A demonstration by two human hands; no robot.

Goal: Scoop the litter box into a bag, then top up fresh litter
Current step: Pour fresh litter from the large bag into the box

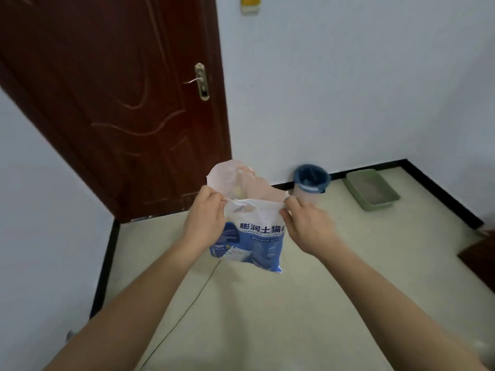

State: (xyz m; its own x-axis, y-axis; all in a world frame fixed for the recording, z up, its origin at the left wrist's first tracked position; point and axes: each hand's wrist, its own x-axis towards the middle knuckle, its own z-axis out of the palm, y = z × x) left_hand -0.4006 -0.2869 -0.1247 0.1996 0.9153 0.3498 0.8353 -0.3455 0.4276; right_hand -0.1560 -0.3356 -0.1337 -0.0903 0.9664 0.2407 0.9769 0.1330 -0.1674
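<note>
Your left hand (205, 219) and right hand (308, 228) pinch the litter bag (258, 241) open mid-frame; topping up the box (375, 195), right, apparently remains.

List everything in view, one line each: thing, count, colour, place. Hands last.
litter bag: one, blue and white, held up mid-frame, top open
litter box: one, green, on the floor by the far wall, near the corner
waste bin: one, pale with blue liner, on the floor left of the litter box
door: one, dark red-brown, left
door handle: one, brass, on the door's right edge
left hand: one, pinching the litter bag's top edge, left side
right hand: one, pinching the litter bag's top edge, right side
</note>
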